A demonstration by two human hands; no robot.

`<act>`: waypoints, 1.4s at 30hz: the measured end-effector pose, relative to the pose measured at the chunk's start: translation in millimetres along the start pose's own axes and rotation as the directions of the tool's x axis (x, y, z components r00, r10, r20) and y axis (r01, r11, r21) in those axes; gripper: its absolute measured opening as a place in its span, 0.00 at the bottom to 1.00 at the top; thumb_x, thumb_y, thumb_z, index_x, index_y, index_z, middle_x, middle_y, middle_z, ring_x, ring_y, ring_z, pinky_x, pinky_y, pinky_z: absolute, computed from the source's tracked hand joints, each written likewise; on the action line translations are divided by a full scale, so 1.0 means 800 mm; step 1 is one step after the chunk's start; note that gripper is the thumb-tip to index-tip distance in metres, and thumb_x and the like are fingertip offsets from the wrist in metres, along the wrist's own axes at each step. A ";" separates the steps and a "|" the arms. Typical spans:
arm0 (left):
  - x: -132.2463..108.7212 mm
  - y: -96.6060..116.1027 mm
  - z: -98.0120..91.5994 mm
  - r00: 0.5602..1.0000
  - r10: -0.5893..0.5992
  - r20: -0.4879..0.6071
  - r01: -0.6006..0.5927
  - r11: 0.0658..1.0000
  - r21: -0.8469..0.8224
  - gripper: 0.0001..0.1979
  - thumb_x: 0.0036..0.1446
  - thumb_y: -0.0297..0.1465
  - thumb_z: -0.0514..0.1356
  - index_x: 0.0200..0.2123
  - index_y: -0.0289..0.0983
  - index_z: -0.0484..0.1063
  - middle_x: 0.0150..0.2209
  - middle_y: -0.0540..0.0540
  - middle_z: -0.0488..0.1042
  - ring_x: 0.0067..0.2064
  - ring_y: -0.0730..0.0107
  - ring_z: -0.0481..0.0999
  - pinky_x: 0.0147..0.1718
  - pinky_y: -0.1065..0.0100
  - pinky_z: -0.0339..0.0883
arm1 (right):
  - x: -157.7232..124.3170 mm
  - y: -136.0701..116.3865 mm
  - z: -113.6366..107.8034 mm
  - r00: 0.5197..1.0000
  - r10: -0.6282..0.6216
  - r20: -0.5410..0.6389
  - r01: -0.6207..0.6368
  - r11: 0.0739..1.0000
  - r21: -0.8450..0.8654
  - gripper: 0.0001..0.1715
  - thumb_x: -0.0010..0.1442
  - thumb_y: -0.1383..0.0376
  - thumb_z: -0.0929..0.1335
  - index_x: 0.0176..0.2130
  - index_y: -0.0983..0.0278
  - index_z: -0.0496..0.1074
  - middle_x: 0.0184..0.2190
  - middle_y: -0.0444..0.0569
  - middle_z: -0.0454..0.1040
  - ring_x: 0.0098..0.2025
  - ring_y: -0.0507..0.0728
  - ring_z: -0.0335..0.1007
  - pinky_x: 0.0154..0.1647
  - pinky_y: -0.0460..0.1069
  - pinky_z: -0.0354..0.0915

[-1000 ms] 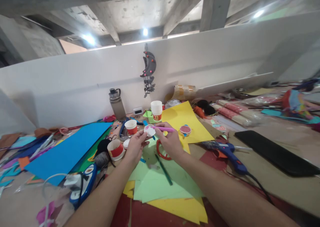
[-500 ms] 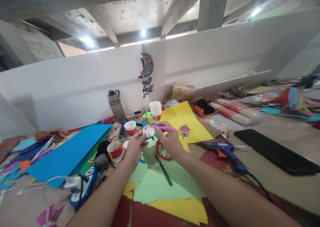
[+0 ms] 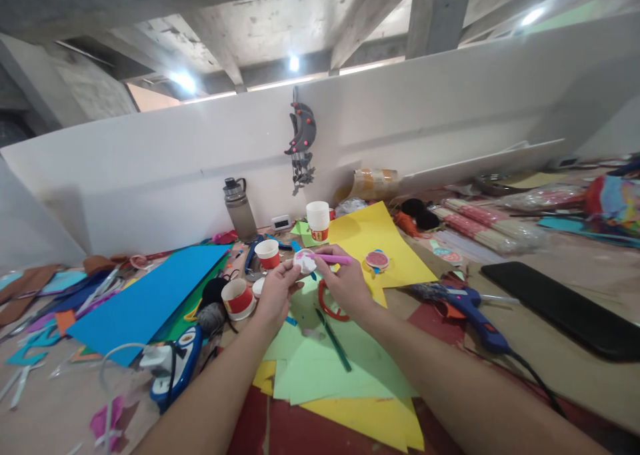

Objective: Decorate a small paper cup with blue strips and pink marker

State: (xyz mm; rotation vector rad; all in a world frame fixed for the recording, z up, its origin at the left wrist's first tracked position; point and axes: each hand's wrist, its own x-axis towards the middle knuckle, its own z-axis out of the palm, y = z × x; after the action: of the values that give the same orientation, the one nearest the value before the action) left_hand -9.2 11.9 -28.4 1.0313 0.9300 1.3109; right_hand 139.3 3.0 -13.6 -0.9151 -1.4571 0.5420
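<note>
Between the thumb and fingers of my left hand point(image 3: 280, 286) is a small white disc point(image 3: 306, 263) with pink marks on its face. My right hand point(image 3: 346, 278) grips a pink marker point(image 3: 331, 259), its tip at the disc. Below the hands, a red tape ring point(image 3: 334, 303) and a dark green pen point(image 3: 334, 341) lie on light green paper point(image 3: 345, 375). Beside my left hand stand red-and-white paper cups, one nearer point(image 3: 238, 300) and one farther point(image 3: 268, 254). A pinkish disc with blue tabs point(image 3: 377, 261) rests on yellow paper point(image 3: 400, 251), right of my right hand.
A blue glue gun point(image 3: 470, 308) and a black phone-like slab point(image 3: 555, 308) lie at right. Blue card point(image 3: 150, 301), a power strip point(image 3: 177, 368) and yarn balls point(image 3: 212, 318) occupy the left. A bottle point(image 3: 240, 211) and stacked cups point(image 3: 319, 220) stand near the white wall.
The whole scene has shifted slightly to the right in view. The white disc is tilted a little differently in my left hand, and the marker remains against it.
</note>
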 end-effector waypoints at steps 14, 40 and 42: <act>-0.002 0.001 0.002 0.999 0.037 0.028 -0.038 0.998 0.050 0.17 0.44 0.37 0.67 0.38 0.35 0.75 0.38 0.43 0.77 0.37 0.70 0.73 0.32 0.73 0.63 | 0.001 0.004 0.000 0.999 -0.038 0.003 0.038 0.994 -0.101 0.11 0.59 0.59 0.64 0.38 0.61 0.72 0.37 0.50 0.76 0.42 0.59 0.70 0.44 0.54 0.66; 0.000 -0.002 0.001 0.999 0.021 0.026 -0.022 1.000 0.016 0.16 0.42 0.35 0.68 0.36 0.35 0.75 0.36 0.44 0.77 0.35 0.71 0.74 0.31 0.74 0.63 | 0.001 0.003 0.001 0.997 -0.072 -0.004 0.071 0.992 -0.105 0.10 0.59 0.60 0.64 0.37 0.61 0.72 0.37 0.49 0.76 0.42 0.58 0.71 0.45 0.54 0.66; 0.000 -0.002 0.001 0.999 0.026 0.031 -0.027 0.999 0.018 0.16 0.43 0.35 0.68 0.37 0.35 0.75 0.37 0.44 0.77 0.36 0.71 0.74 0.31 0.74 0.63 | 0.002 0.004 0.001 0.997 -0.071 -0.013 0.069 0.992 -0.107 0.10 0.59 0.60 0.64 0.37 0.61 0.72 0.36 0.49 0.75 0.41 0.58 0.71 0.45 0.54 0.66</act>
State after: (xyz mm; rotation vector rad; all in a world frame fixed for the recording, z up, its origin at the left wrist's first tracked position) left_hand -8.1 11.8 -29.8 1.0784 0.9098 1.3073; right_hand 139.6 6.1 -15.4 -0.9462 -1.5090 0.4066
